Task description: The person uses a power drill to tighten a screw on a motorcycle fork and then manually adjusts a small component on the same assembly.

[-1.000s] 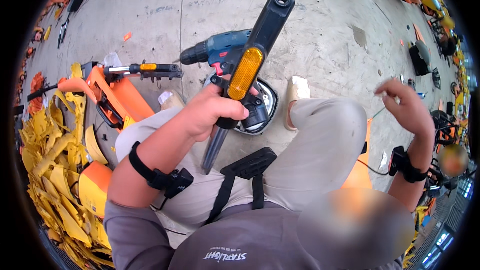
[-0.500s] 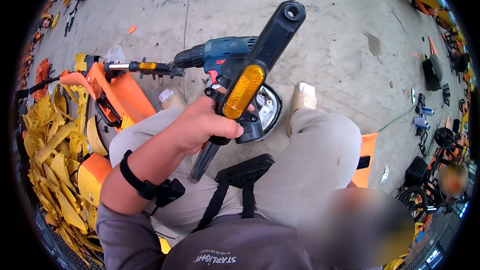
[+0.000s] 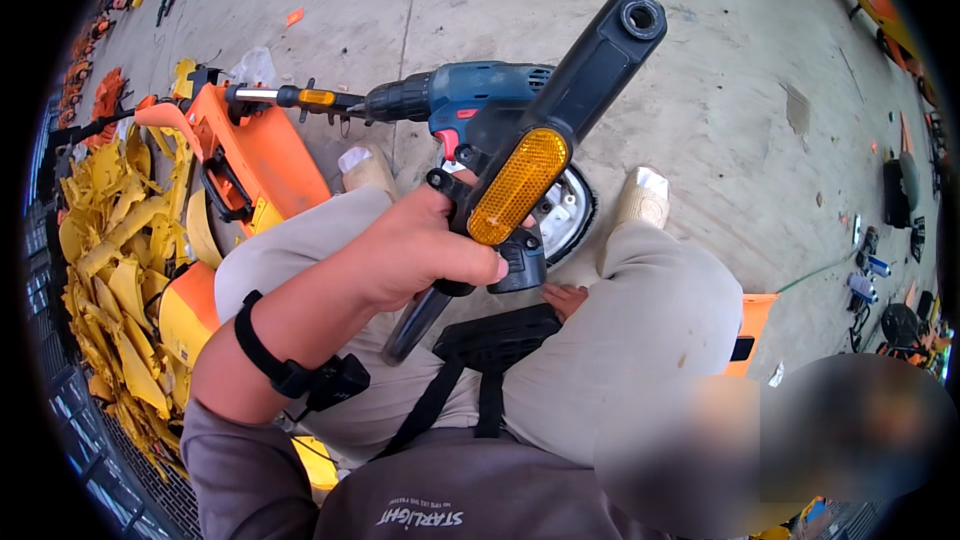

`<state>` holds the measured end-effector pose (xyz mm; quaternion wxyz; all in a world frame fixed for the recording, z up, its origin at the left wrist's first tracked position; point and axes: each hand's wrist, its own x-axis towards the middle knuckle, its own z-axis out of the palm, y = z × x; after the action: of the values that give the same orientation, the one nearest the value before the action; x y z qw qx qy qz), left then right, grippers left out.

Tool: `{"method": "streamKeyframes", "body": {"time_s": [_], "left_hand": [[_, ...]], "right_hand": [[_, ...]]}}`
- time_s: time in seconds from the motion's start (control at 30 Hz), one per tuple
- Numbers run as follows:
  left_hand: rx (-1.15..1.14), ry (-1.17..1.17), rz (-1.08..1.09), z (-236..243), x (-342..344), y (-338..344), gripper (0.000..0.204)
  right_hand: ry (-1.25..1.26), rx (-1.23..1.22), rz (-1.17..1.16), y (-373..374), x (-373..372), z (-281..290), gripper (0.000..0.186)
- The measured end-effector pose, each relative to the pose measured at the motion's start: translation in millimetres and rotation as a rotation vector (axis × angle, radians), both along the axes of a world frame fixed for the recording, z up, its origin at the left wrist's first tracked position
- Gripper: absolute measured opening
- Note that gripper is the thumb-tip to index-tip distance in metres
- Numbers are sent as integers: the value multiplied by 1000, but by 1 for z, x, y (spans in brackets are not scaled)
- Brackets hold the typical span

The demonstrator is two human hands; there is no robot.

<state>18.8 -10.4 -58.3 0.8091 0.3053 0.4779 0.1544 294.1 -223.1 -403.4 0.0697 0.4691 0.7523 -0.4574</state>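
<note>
My left hand (image 3: 430, 245) is closed around a black fork leg (image 3: 600, 65) with a round hole in its upper end and an amber reflector (image 3: 520, 188). A dark blue cordless drill (image 3: 480, 98) with a red trigger lies against the leg's far side. Its handle passes behind my hand and appears to be gripped with the leg. The drill's chuck points left, and its black battery (image 3: 522, 265) shows by my thumb. From under my right thigh come the outstretched fingers of my right hand (image 3: 567, 301), with nothing visible in them; its palm is hidden.
Behind the reflector, a round white part with a black rim (image 3: 574, 210) sits between my feet. Left are an orange shell (image 3: 265, 165), another fork leg (image 3: 316, 98) and a heap of yellow scraps (image 3: 120, 270). A black pad (image 3: 490, 340) lies between my thighs.
The fork leg and drill appear slightly farther right, still in my left hand, while the whole view has shifted too. My right hand's fingers have come into view beside my right thigh.
</note>
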Motion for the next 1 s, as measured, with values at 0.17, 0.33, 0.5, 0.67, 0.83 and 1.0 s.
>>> {"method": "streamKeyframes", "body": {"time_s": [0.17, 0.33, 0.5, 0.67, 0.83, 1.0], "left_hand": [[-11, 28, -15, -2, -5, 0, 47], [-21, 39, -10, -1, -4, 0, 48], [-25, 24, -31, -3, -5, -1, 49], [-67, 42, -20, -2, -1, -2, 49], [-108, 4, -8, -4, -1, -1, 48], [-102, -2, 28, -8, -3, -3, 47]], "right_hand": [[-8, 86, -29, 1, -27, -13, 47], [-29, 144, -48, 3, -36, -21, 47], [-61, 169, -51, 12, -29, -26, 48], [-84, 198, -76, 18, -22, -29, 49], [-101, 224, -95, 20, -26, -33, 49], [-107, 249, -114, 23, -26, -36, 50]]}}
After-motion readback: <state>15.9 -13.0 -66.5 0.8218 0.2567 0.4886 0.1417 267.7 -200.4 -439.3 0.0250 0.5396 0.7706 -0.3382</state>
